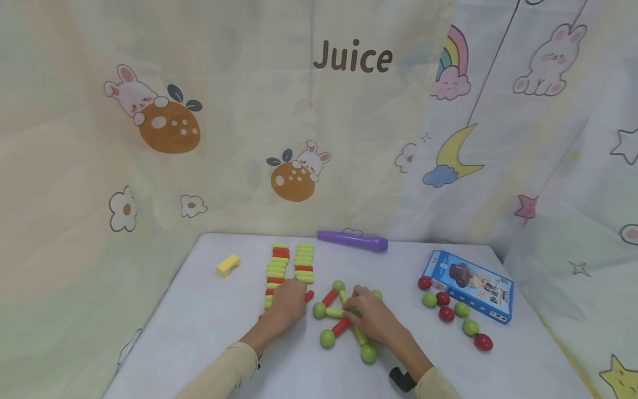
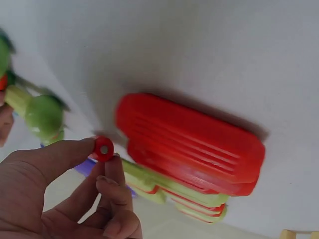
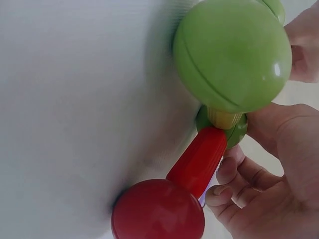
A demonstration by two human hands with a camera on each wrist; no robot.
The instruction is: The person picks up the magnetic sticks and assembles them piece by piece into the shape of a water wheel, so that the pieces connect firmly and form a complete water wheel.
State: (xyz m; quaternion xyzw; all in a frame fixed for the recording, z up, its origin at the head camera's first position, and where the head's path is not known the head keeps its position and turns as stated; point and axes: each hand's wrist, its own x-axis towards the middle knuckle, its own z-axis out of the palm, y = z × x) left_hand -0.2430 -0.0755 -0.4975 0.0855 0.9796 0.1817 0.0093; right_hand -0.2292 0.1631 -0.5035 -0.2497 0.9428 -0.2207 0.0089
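Note:
My left hand [image 1: 289, 302] pinches a short red magnetic rod [image 2: 103, 149] between thumb and fingertips; the rod's round end with a grey centre faces the camera. Close by lie two columns of red and yellow-green rods [image 1: 276, 263]. To the right, my right hand [image 1: 371, 313] reaches over a magnetic ball-and-rod structure [image 1: 341, 327], its fingers gripping near the middle. That structure joins green balls [image 1: 327, 338] with red and yellow-green rods. A red ball [image 3: 158, 211] at a red rod's end shows in the right wrist view. The hand hides part of the structure's centre.
On the right, loose red and green balls [image 1: 446, 314] lie by a blue box [image 1: 471, 285]. A purple tapered stick [image 1: 352, 241] lies along the back edge. Toward the left sits a yellow arch block [image 1: 228, 265]. A printed curtain [image 1: 239, 122] hangs behind the table.

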